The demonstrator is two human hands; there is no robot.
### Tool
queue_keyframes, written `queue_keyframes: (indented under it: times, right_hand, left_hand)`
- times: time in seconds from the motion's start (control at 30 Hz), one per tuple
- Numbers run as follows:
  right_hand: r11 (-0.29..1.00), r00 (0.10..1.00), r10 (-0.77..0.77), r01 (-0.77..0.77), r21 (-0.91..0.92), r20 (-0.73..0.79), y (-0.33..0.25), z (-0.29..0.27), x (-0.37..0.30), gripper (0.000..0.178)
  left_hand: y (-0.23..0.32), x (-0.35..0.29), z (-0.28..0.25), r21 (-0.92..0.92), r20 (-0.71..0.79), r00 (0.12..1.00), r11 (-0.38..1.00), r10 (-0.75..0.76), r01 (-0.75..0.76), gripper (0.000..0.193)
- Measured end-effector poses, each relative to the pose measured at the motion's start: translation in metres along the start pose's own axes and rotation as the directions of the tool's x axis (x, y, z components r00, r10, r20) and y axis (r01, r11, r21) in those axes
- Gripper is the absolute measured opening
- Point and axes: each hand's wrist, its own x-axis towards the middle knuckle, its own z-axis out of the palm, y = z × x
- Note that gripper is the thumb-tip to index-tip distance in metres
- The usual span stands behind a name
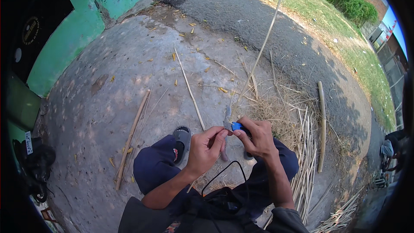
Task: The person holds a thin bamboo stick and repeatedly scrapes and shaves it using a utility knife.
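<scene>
The rough grey concrete ground is scattered with yellow leaves. A brown pole lies on its left, with a thin pale strip nearer the middle. On the right lie dry shavings, many long pale sticks and, just beside them, a tan pole.

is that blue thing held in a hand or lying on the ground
Held: the right hand is curled around the blue thing, part of which shows by the thumb; the rest is hidden.
</scene>
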Motion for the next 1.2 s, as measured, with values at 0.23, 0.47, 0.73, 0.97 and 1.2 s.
queue_keyframes:
  times: [0.23,0.47,0.73,0.97,1.2]
  right_hand:
    - [1.000,1.000,0.005,-0.005,-0.013,-0.008,-0.003,0.001,0.002,0.029]
    - [0.996,0.994,-0.017,0.008,-0.084,-0.112,-0.002,0.006,0.005,0.028]
    - [0.993,0.923,0.088,-0.109,-0.035,-0.374,0.027,-0.020,0.016,0.031]
    - [0.998,0.995,-0.015,0.022,0.066,-0.098,0.009,-0.005,0.002,0.030]
    - [0.997,0.997,-0.078,0.078,0.007,0.020,0.003,0.003,0.004,0.029]
  left_hand:
    - [-0.003,-0.001,-0.001,0.000,-0.011,1.000,1.000,0.014,-0.014,0.023]
    - [-0.005,-0.003,0.002,0.043,-0.051,0.997,0.997,0.065,-0.063,0.022]
    - [0.002,-0.018,0.010,0.088,0.062,0.997,0.995,0.043,-0.049,0.020]
    - [0.000,-0.008,0.002,0.045,-0.013,1.000,0.999,-0.021,0.021,0.019]
    - [0.000,-0.007,0.003,0.054,-0.044,0.999,0.998,0.031,-0.029,0.017]
